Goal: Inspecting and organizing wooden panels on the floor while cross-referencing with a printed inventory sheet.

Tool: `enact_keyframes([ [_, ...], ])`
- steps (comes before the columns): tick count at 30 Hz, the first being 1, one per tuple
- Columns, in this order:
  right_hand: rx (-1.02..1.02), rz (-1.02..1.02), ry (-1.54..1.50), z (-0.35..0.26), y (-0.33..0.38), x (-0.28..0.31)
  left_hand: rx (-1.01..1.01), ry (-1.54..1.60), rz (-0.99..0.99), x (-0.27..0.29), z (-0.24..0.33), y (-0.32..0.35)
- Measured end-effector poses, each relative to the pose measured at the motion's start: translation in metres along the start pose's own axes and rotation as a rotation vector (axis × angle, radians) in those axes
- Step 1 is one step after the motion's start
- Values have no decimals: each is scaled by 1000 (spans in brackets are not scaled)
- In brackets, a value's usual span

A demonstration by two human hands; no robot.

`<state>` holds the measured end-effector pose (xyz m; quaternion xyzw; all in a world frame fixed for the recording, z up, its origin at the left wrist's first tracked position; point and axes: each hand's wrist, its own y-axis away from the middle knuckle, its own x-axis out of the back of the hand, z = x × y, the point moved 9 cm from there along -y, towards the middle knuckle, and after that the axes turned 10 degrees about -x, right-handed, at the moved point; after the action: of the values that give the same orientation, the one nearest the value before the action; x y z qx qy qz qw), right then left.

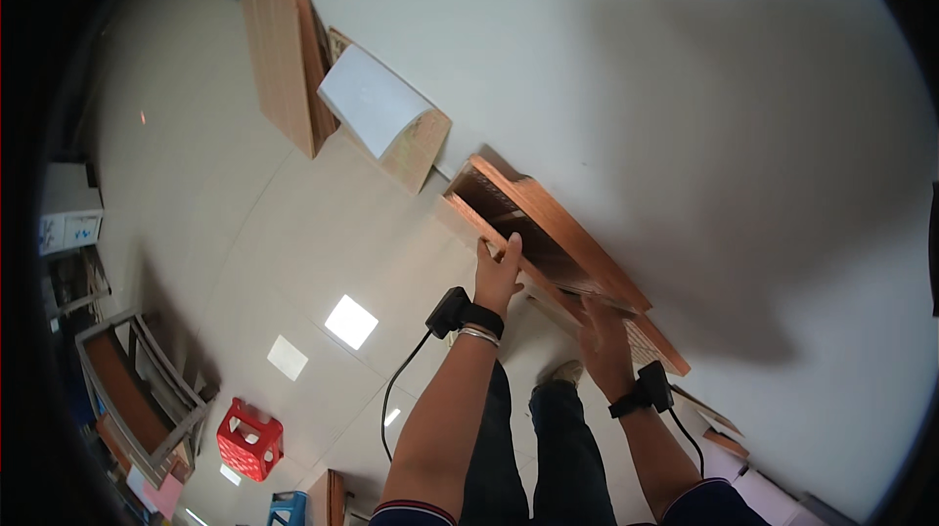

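Several wooden boards [558, 223] with orange-brown edges lean against the white wall in front of me. The nearest wooden board [471, 217] is tilted away from the rest, with a dark gap behind it. My left hand [501, 272] grips its top edge, thumb on one side and fingers on the other. Farther right, my right hand [604, 342] is closed around the same board near its right end; part of its fingers is hidden. Each wrist wears a black strap with a small box and cable.
To the left, more boards [279, 52] and a sheet of white paper [377, 101] on a panel lean on the wall. A red plastic stool [250, 440], a blue stool [288, 506] and a grey metal frame [147, 394] stand on the tiled floor. Small boards [724, 443] lean at lower right.
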<state>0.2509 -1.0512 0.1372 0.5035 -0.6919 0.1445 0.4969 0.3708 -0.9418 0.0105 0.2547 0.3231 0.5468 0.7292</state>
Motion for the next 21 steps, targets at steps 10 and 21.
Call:
enact_keyframes([
  [10, -648, -427, -220, 174, 248, -113, 24, 128, -149, -30, -110, 32],
  [21, -1124, -455, -1273, 241, 469, -146, 258, -629, -117, 109, -340, 161],
])
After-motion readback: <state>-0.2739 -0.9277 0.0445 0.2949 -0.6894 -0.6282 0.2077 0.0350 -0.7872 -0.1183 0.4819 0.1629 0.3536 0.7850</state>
